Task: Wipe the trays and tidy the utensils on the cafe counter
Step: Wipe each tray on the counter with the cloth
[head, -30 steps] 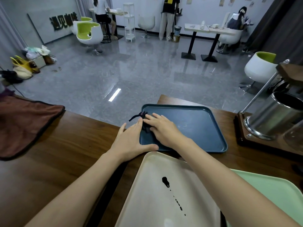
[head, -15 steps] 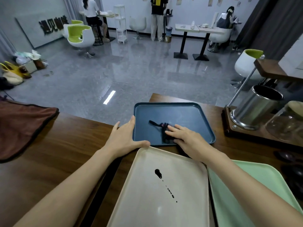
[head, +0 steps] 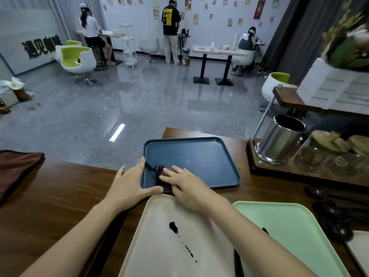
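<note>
Dark blue plastic tray seems light, stiff and slippery, so the left hand braces its near corner, fingers straight, while the flat right hand presses a dark cloth down.

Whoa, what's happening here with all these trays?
A person is wiping the dark blue tray with a small dark cloth. The right hand presses the cloth flat near the tray's front left corner, while the left hand rests on that corner to steady it. Closer in, the cream tray has a dark spill on it, not yet wiped, and a green tray sits beside it on the wooden counter.
</note>
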`<act>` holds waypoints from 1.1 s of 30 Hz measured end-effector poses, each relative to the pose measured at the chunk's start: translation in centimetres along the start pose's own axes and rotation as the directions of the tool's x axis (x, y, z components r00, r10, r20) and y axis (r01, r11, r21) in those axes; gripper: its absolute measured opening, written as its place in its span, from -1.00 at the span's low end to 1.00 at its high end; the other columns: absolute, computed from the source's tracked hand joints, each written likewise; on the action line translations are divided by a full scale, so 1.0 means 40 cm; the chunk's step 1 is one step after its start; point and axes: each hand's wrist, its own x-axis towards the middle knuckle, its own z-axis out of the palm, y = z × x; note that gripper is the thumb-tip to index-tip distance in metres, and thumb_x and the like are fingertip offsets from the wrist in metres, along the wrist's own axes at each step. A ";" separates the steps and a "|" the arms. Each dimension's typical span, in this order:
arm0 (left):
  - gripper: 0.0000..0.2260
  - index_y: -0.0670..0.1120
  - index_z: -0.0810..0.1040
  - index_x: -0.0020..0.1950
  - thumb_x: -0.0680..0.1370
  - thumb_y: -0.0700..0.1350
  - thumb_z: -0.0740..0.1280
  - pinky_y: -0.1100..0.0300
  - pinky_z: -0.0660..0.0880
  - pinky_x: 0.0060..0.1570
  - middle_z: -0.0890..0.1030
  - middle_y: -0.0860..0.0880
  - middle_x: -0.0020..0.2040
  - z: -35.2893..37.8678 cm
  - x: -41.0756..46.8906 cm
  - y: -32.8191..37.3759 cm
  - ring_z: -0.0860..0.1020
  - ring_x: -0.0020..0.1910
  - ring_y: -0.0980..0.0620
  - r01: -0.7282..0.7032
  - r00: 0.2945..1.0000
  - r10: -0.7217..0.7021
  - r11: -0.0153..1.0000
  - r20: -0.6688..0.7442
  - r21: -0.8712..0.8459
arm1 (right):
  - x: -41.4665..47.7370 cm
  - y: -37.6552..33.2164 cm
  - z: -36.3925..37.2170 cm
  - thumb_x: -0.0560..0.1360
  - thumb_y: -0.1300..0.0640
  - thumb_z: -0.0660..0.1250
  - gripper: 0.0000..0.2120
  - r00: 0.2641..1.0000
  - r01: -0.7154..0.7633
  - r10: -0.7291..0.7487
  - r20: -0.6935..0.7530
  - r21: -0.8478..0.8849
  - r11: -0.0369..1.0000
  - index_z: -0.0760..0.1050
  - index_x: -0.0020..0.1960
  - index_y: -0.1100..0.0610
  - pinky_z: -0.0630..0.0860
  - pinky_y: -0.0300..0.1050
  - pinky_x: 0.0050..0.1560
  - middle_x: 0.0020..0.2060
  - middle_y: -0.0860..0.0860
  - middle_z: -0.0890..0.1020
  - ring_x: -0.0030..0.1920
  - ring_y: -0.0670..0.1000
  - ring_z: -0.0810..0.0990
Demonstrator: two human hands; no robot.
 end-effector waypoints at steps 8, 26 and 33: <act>0.06 0.15 -0.09 0.67 0.32 0.68 0.05 -0.12 -0.11 0.61 0.15 0.07 0.64 0.007 0.002 -0.005 0.18 0.59 0.15 -0.005 1.000 0.004 0.999 0.023 0.033 | -0.135 0.203 -0.081 0.69 0.11 0.15 -0.53 0.963 -0.262 0.255 -0.092 -0.081 0.962 0.23 0.59 -0.05 0.05 -0.02 0.53 0.60 -0.12 0.17 0.60 0.02 0.09; 0.10 0.14 -0.27 0.65 0.34 0.63 0.17 -0.18 -0.05 0.59 0.32 0.16 0.58 0.004 0.003 0.001 0.25 0.54 0.20 -0.015 1.000 0.016 0.999 0.010 -0.044 | 0.223 0.028 -0.008 0.69 0.16 0.13 -0.53 0.985 -0.132 0.121 -0.123 -0.086 0.987 0.25 0.58 -0.02 0.14 0.02 0.51 0.61 -0.07 0.17 0.59 0.08 0.10; 0.02 0.12 -0.02 0.65 0.35 0.63 0.17 -0.18 -0.01 0.58 0.38 0.15 0.53 -0.008 -0.006 0.018 0.36 0.48 0.17 -0.026 0.999 0.025 0.999 -0.027 -0.047 | 0.082 0.040 -0.004 0.68 0.11 0.18 -0.56 0.996 -0.043 0.042 -0.075 -0.022 0.999 0.32 0.54 -0.12 0.28 -0.01 0.45 0.56 -0.24 0.23 0.57 -0.05 0.15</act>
